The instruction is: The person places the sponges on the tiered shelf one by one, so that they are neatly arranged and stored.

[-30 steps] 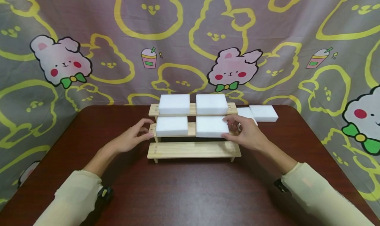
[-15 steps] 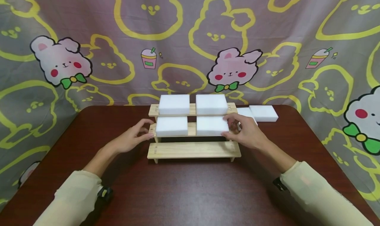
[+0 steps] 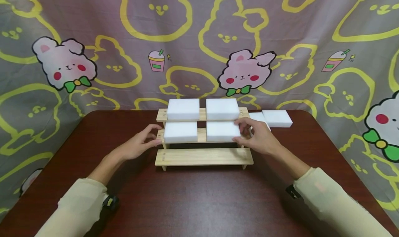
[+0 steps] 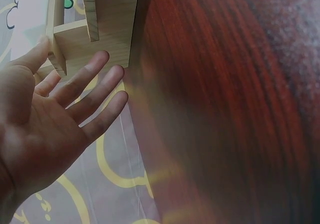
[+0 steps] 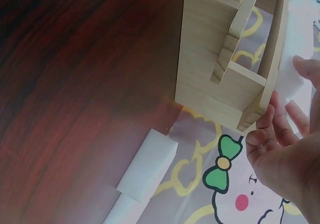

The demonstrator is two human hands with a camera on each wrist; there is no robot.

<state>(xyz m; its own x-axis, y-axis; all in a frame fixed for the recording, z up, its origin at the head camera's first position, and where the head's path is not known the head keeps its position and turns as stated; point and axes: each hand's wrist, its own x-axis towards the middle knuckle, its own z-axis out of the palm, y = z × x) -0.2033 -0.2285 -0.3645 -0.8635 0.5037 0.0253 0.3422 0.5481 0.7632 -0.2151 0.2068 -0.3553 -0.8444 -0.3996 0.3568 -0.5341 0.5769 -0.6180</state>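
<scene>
A three-tier wooden rack (image 3: 204, 156) stands on the table. Two white foam blocks (image 3: 183, 109) lie on its top tier. The middle tier bears a left foam block (image 3: 180, 131) and a right foam block (image 3: 222, 131). My right hand (image 3: 260, 136) pinches the right end of that right block between thumb and fingers, as the right wrist view confirms. At the middle tier's left end, my left hand (image 3: 137, 145) touches the wood with its thumb (image 4: 41, 49). Its other fingers are spread and fairly straight, holding nothing.
Behind my right hand, two more foam blocks (image 3: 276, 118) lie on the dark red-brown table (image 3: 199, 202), one partly hidden. The bottom tier bears no blocks. A patterned curtain (image 3: 193, 50) hangs right behind the table and along both sides.
The right block on the middle tier has shifted slightly back, so its front face now sits closer in line with the left one. My left hand has stayed in place.
</scene>
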